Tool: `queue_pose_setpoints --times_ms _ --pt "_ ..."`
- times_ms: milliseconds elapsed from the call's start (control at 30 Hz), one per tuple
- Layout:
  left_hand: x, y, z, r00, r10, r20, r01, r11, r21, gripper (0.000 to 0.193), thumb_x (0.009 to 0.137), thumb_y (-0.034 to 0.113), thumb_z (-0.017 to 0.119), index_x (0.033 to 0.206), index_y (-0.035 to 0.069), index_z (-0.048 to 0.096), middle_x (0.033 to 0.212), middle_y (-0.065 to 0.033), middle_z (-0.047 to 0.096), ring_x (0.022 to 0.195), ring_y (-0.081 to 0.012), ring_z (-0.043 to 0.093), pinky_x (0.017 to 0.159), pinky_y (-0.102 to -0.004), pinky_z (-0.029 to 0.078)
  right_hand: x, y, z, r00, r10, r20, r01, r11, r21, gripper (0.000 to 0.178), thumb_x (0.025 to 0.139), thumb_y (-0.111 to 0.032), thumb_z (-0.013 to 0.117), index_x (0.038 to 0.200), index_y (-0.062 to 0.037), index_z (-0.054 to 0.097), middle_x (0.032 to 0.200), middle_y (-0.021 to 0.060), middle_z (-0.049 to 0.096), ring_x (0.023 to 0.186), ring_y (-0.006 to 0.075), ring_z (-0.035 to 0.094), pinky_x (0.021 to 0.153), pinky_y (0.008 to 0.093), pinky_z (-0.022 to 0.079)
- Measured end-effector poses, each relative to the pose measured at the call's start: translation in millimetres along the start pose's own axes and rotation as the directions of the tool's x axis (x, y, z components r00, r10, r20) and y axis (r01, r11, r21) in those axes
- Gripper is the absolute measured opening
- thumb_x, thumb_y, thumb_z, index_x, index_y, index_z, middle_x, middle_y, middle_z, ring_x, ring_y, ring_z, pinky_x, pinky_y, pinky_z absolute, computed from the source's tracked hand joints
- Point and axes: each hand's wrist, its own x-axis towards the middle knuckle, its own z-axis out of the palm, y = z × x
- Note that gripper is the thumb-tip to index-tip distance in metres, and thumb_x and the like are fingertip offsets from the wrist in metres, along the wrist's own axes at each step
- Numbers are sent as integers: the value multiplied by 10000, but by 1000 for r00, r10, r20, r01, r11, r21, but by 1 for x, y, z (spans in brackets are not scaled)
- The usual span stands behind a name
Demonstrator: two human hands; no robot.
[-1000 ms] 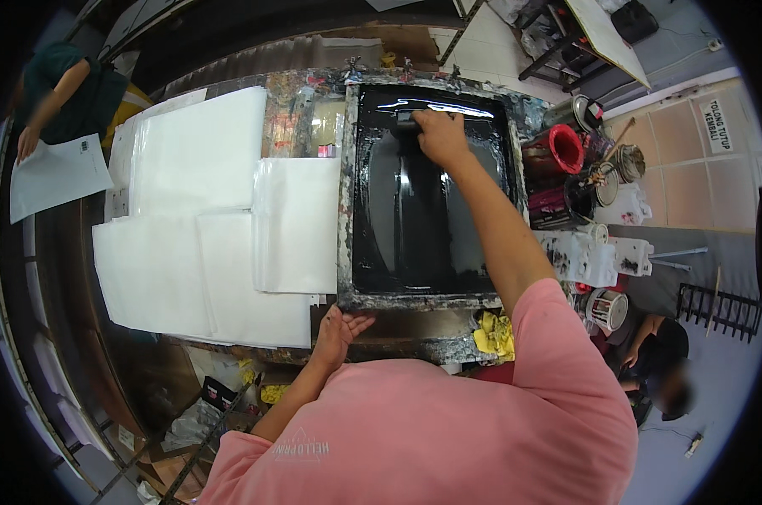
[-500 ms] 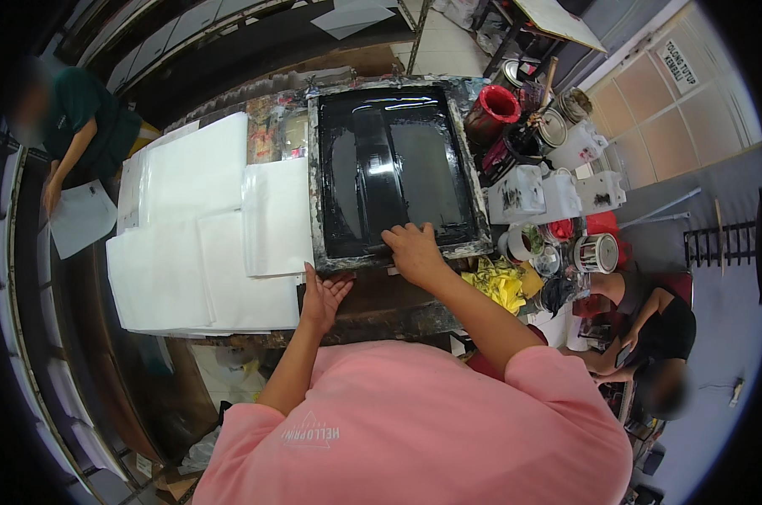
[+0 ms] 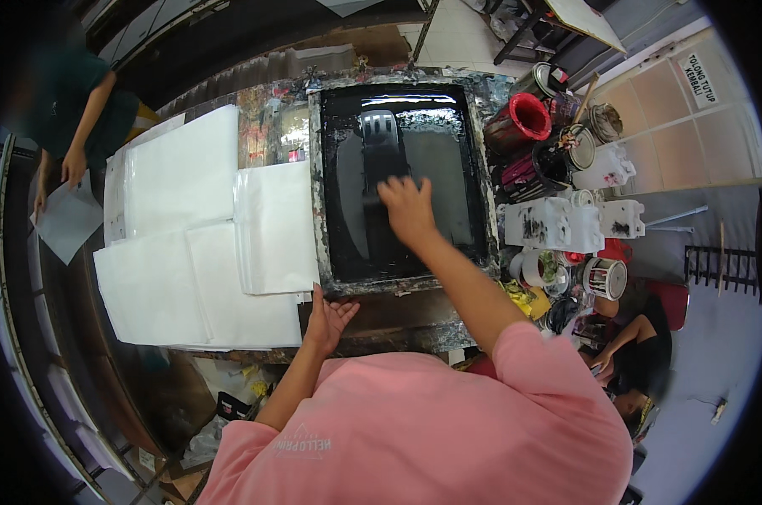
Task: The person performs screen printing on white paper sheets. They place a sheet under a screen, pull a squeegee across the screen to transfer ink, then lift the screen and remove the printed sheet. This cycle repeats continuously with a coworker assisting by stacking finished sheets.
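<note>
Gleaming black, screen [image 3: 442, 181] underlies curled right hand [image 3: 408, 209], hold unclear; left hand [image 3: 325, 323] splayed, empty

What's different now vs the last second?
Right hand went from the screen frame's far end to its near edge, and is now partway back toward the far end. Its grip is hard to make out against the black surface. Far left: two co-worker hands now show by the white sheet, one before. Unchanged: left hand palm up at the near-left corner; paper stacks.
</note>
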Motion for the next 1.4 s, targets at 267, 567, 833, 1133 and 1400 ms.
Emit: queue_pose_setpoints --times_ms 267,567,833,1133,1400 --pt "-15 4 3 989 71 127 -75 997 25 921 1059 734 430 1582 -10 285 1459 -237 531 1352 -336 570 1179 -491 474 54 26 -14 981 -66 185 62 998 28 393 932 -77 616 1320 -134 637 1215 59 679 1165 284 642 1042 591 407" --pt "-77 30 37 900 334 282 -360 932 45 789 1090 700 345 1412 -17 412 1375 -258 617 1307 -381 621 1181 -531 473 -78 -48 -173 975 -40 217 18 995 103 484 956 -454 705 1212 -49 640 1098 129 630 1044 316 613 903 499 437" --pt "-78 96 83 573 627 528 -798 280 534 830 1099 657 372 1667 54 314 1646 -217 420 1571 -408 317 1287 -584 219 33 -38 -269 908 -99 -407 107 994 -3 526 943 -592 697 932 -68 742 851 74 626 880 274 585 865 461 369" --pt "-10 32 -48 601 711 365 142 -545 827 1109 950 846 450 1692 41 276 1760 -282 164 1647 -466 28 1201 -769 -138 80 -33 -297 935 -61 -350 67 998 5 603 967 -622 646 876 -37 760 851 119 697 866 305 644 870 480 406" --pt "-30 65 33 339 792 507 -148 -488 860 941 923 579 763 1529 -87 487 1537 -236 572 1541 -384 422 1276 -705 -17 88 -34 -304 912 -76 -403 84 996 3 581 961 -603 671 896 -35 770 835 115 711 850 306 665 834 464 412"
